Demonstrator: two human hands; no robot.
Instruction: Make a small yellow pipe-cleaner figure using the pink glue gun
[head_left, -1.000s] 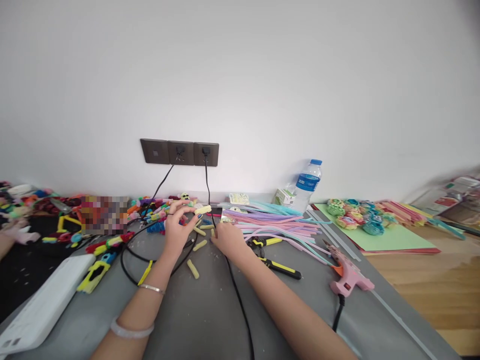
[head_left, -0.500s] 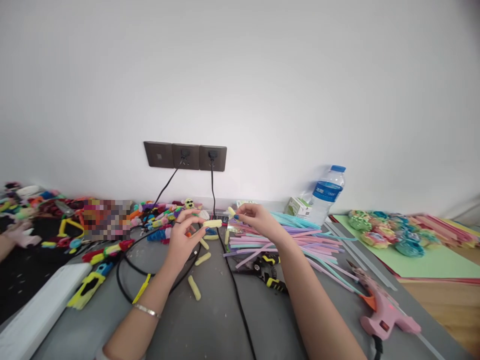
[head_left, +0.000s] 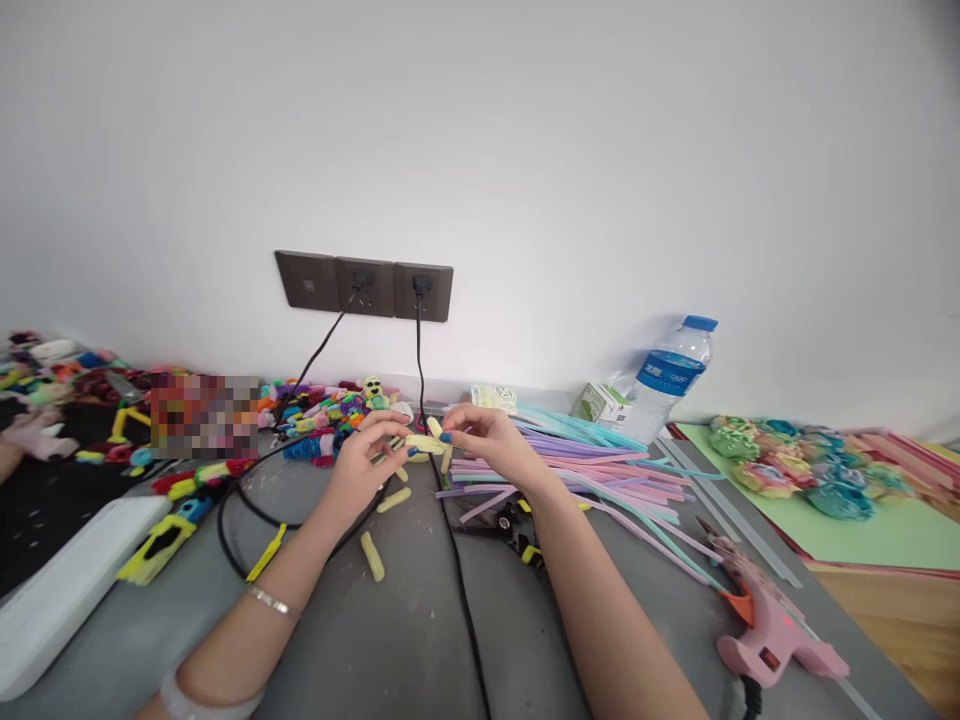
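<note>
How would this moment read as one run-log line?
left hand: holds yellow piece | right hand: holds second yellow piece | held pieces: close together, contact unclear | table: loose yellow pieces, pliers, glue gun

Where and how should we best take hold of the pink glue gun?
Probably grip the pink glue gun by its handle, from the near side: handle and cord lie toward the camera, while the narrow nozzle points away to the left.

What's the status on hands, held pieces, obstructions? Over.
Left hand pinching short pale-yellow fuzzy stick; right hand pinching another. Sticks close together, contact unclear. Thin black cable close by, possible snag.
</note>
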